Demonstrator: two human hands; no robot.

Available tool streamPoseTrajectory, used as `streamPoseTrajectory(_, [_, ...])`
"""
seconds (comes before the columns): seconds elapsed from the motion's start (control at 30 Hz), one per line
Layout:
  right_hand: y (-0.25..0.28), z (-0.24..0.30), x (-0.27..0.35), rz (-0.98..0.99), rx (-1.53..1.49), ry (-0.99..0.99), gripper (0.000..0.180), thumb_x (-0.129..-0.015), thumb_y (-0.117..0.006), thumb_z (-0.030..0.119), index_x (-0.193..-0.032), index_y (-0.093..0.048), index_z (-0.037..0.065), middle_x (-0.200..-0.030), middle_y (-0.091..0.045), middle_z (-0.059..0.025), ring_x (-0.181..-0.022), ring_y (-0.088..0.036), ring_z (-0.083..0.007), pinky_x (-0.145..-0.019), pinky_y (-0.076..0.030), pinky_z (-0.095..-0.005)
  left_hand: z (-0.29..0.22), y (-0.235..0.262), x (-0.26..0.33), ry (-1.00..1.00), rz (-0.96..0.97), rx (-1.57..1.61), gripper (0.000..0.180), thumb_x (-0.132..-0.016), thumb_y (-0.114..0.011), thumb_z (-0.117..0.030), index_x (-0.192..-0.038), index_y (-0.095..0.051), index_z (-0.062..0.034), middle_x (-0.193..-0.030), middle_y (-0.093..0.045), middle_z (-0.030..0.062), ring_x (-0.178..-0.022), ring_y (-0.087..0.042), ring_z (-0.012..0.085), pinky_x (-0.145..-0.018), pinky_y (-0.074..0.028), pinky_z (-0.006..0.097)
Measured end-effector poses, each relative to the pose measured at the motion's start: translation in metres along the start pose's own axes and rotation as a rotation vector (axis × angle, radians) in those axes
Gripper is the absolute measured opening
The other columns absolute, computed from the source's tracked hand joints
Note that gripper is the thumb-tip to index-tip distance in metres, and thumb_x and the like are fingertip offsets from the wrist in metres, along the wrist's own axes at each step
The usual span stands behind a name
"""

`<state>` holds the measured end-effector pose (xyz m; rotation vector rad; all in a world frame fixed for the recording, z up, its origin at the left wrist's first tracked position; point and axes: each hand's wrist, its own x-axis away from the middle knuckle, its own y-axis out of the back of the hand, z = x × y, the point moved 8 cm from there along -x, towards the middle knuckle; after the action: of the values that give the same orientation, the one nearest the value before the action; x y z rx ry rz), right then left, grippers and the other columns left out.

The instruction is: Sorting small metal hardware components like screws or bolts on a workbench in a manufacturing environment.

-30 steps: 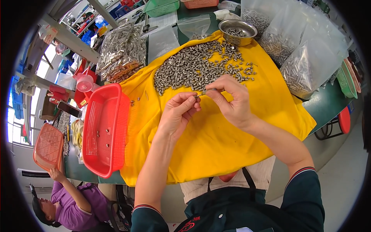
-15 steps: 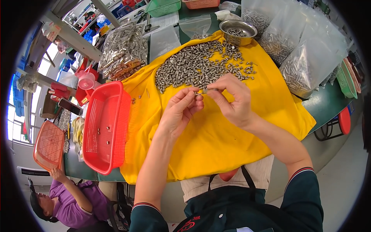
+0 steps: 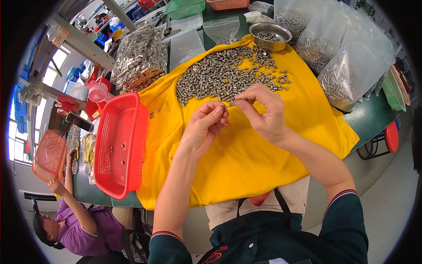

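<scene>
While your left hand (image 3: 203, 127) and right hand (image 3: 263, 113) pinch one small silver metal pin (image 3: 231, 104) between fingertips above the yellow cloth (image 3: 263, 163), the loose heap of silver pins (image 3: 220, 77) lies just beyond, within easy reach.

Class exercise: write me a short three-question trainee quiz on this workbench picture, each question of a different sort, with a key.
1. True or false: the red basket lies to the person's left of the yellow cloth.
2. The metal bowl stands: A) beyond the pile of small metal parts; B) inside the basket; C) on the floor.
3. Fill in: the left hand and right hand together pinch a thin metal ____.

Key: 1 true; 2 A; 3 part.
</scene>
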<state>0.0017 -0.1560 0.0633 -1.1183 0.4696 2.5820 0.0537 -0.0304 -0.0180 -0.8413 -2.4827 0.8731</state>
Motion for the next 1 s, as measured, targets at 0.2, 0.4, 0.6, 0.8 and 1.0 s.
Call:
streamPoseTrajectory(0.2, [-0.003,-0.004,0.001,0.001,-0.032,-0.081,0.005,-0.073,-0.063,0.001,-0.075,-0.059,0.002,-0.068,-0.055,-0.0059,-0.060,-0.052,-0.0165,-0.050,-0.041,-0.0249,-0.005,0.006,0.000,-0.057,-0.044,-0.111,0.007,-0.082,-0.059,-0.008,-0.087,-0.058,-0.0031,-0.079,-0.058,0.0044,-0.071,-0.054,0.0113,-0.067,-0.047,0.022])
streamPoseTrajectory(0.4, [-0.006,-0.014,0.005,0.017,-0.083,-0.184,0.003,-0.076,-0.061,0.002,-0.078,-0.059,0.001,-0.070,-0.056,-0.0046,-0.060,-0.051,-0.0117,-0.055,-0.041,-0.0223,-0.009,0.005,0.000,-0.078,-0.043,-0.171,0.006,-0.082,-0.060,-0.008,-0.085,-0.059,-0.0030,-0.079,-0.059,0.0046,-0.071,-0.054,0.0114,-0.066,-0.046,0.023])
streamPoseTrajectory(0.6, [0.004,-0.036,0.007,-0.137,-0.279,-0.371,0.005,-0.079,-0.061,0.008,-0.078,-0.060,0.003,-0.071,-0.059,-0.0006,-0.060,-0.049,-0.0067,-0.053,-0.040,-0.0208,-0.020,0.017,-0.002,-0.109,-0.176,-0.085,0.006,-0.084,-0.053,-0.010,-0.083,-0.054,-0.0042,-0.078,-0.056,0.0035,-0.070,-0.051,0.0103,-0.065,-0.044,0.023])
streamPoseTrajectory(0.8, [0.000,-0.046,0.013,-0.152,-0.312,-0.483,0.010,-0.080,-0.061,0.013,-0.079,-0.061,0.003,-0.069,-0.058,0.0010,-0.059,-0.048,-0.0045,-0.053,-0.039,-0.0194,-0.048,0.042,-0.003,-0.194,-0.345,-0.298,0.012,-0.082,-0.051,-0.012,-0.076,-0.053,-0.0014,-0.066,-0.049,0.0016,-0.055,-0.043,0.0089,-0.048,-0.032,0.023])
streamPoseTrajectory(1.0, [-0.002,-0.036,0.010,-0.095,-0.229,-0.408,0.009,-0.080,-0.060,0.011,-0.077,-0.060,0.002,-0.069,-0.059,-0.0010,-0.059,-0.050,-0.0060,-0.054,-0.041,-0.0205,-0.075,0.035,-0.002,-0.558,-0.672,-1.735,0.015,-0.074,-0.063,-0.016,-0.081,-0.064,-0.0027,-0.052,-0.053,0.0088,-0.046,-0.049,0.0232,-0.049,-0.039,0.034])
